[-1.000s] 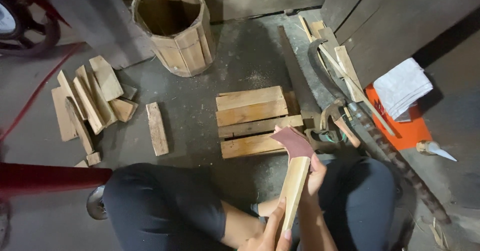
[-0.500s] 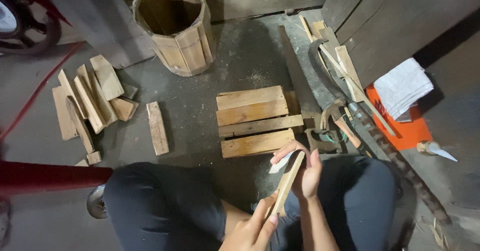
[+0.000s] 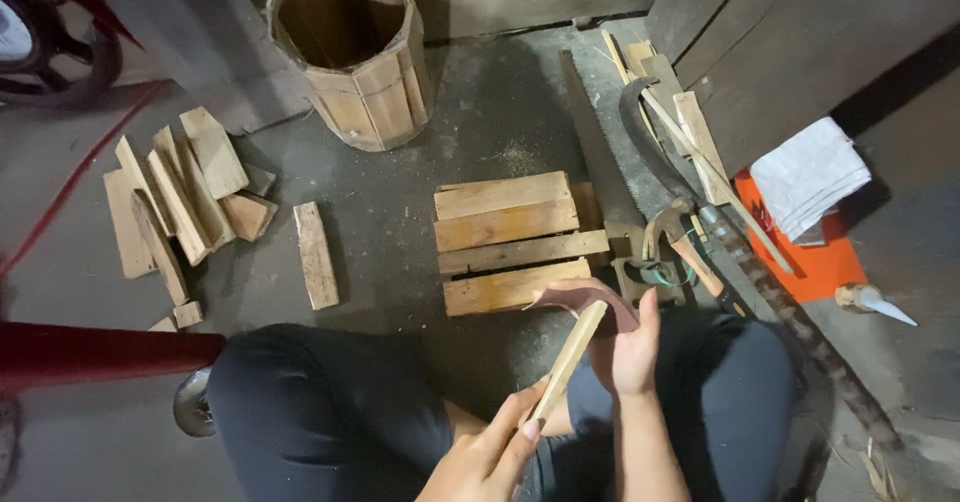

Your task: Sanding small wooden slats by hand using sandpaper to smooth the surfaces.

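Two hands: both on one thin wooden strip, held above the lap of a person crouched on the floor.
Left hand: pinches the strip's lower end between thumb and fingers.
Right hand: palm and fingers wrapped about the upper end, pressing a reddish-brown sheet of sandpaper to it.
Change: a second ago the paper draped high over the strip's top; now it sits lower and flatter under the palm, so a rubbing stroke seems under way.
Strip axis: long axis slanted, lower end toward the body at left, upper end pointing away and to the right.
Around: four flat slats just ahead, a wooden bucket farther off, loose offcuts at left, a saw and hammer at right.
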